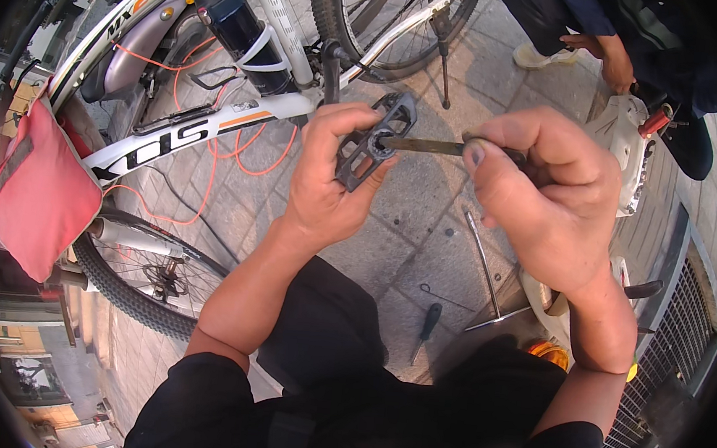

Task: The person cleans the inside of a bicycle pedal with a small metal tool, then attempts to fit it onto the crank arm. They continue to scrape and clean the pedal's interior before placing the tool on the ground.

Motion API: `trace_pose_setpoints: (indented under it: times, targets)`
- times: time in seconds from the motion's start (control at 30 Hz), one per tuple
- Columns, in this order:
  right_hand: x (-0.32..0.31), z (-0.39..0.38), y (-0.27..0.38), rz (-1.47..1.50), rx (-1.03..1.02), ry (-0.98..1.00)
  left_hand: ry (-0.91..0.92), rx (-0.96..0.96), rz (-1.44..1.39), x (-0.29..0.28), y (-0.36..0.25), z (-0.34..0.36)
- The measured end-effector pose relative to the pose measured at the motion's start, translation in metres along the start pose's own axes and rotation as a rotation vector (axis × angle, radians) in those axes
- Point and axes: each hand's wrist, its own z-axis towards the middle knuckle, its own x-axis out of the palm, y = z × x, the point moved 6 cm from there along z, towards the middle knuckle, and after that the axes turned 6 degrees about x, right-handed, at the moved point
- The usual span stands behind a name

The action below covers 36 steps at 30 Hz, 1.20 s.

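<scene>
My left hand (325, 189) is wrapped round a black bicycle pedal (351, 164), lifted off the paving. Between the thumb and curled fingers of my right hand (550, 201) is a thin, flat, dark metal tool (428, 146). Its tip meets the round hub in the pedal's middle; how deep it reaches cannot be made out. My right fingers hide its other end. The white bicycle's frame (249, 114) stands just to the left, and its crank arm (331, 70) is beyond my left fingers.
A green-handled screwdriver (429, 322) and a long metal T-shaped wrench (483, 263) lie on the paving with several small dark parts. Orange cable (209, 174) loops under the frame. At the far right another person's hand (617, 66) is by a pale plastic piece (620, 131). A metal grate (677, 333) is at right.
</scene>
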Motion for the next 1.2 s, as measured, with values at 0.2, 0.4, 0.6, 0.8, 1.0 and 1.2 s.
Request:
trace_pose_setpoints:
  times: [0.2,0.4,0.6,0.8,1.0,1.2]
  targets:
    - [0.002,0.0,0.0,-0.057,-0.056,-0.007,-0.003,0.001,-0.015,0.001,-0.003,0.0]
    - [0.003,-0.002,0.007,-0.146,-0.167,-0.011,-0.031,0.045,-0.016,0.002,-0.003,0.002]
    - [0.004,-0.003,0.015,-0.273,-0.323,-0.019,-0.04,0.016,-0.065,0.003,0.001,0.0]
    - [0.005,-0.004,0.019,-0.346,-0.374,-0.044,-0.049,-0.017,-0.087,0.002,0.003,-0.002]
    - [0.003,-0.005,0.022,-0.345,-0.36,-0.063,-0.052,-0.027,-0.103,0.002,0.002,-0.001]
    - [-0.005,-0.002,0.015,-0.21,-0.233,-0.015,-0.021,-0.069,-0.125,0.0,0.004,-0.001]
